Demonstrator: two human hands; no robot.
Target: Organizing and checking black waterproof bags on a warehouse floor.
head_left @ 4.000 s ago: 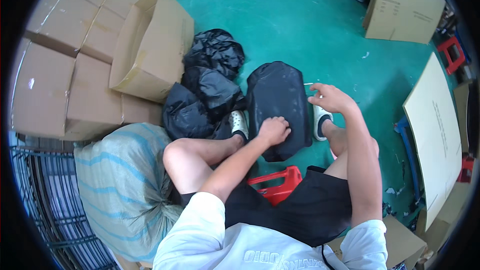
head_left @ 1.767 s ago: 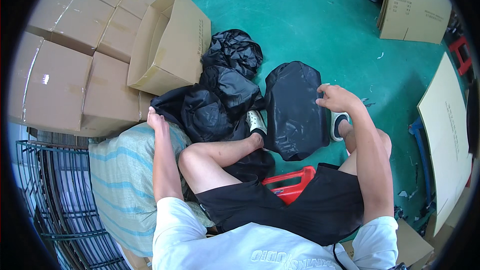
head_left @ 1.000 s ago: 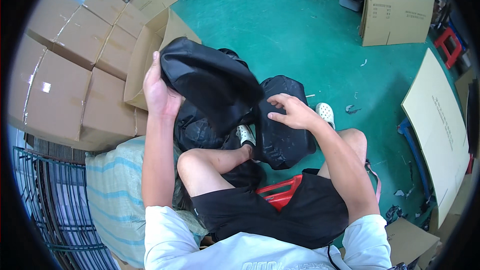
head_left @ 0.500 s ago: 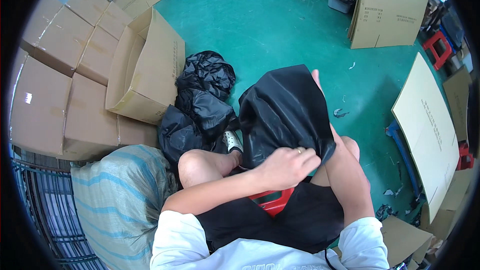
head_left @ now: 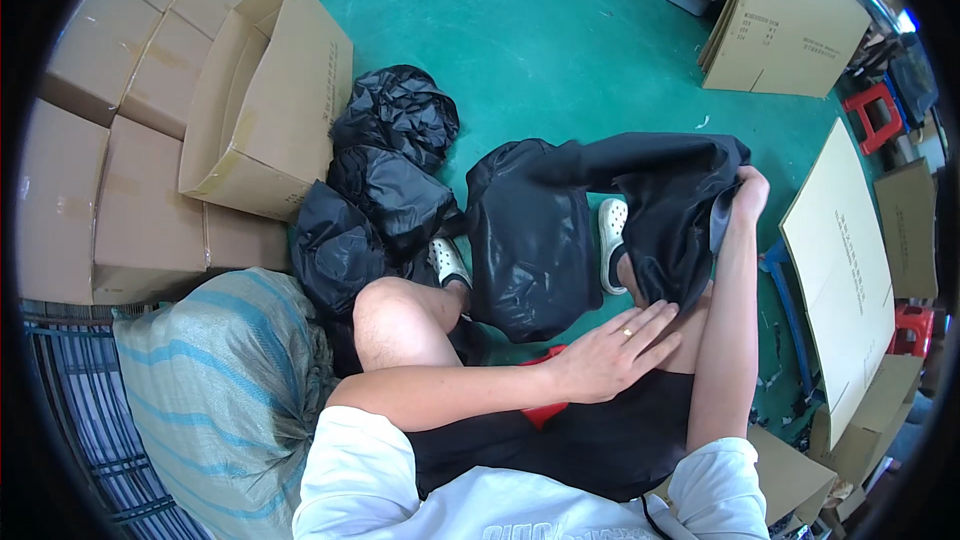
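Observation:
A smooth black sheet, thin and pliable, stretches to the right in front of me and drapes over my right leg. My right hand is closed on its far right edge. My left hand, with a ring on it, has its fingers stretched out flat beside the sheet's near lower edge, around my right knee. To the left, between my feet, is a glossy black bundle; whether it is one piece with the sheet I cannot tell.
Crumpled black bags lie left of my feet, beside an open carton and stacked boxes. A striped woven sack touches my left side. Flat cardboard leans at right. A red stool is beneath me.
My right hand has moved right, drawing the sheet out sideways and uncovering my right shoe. My left hand has shifted slightly down and its fingers have straightened. The view has turned a little right.

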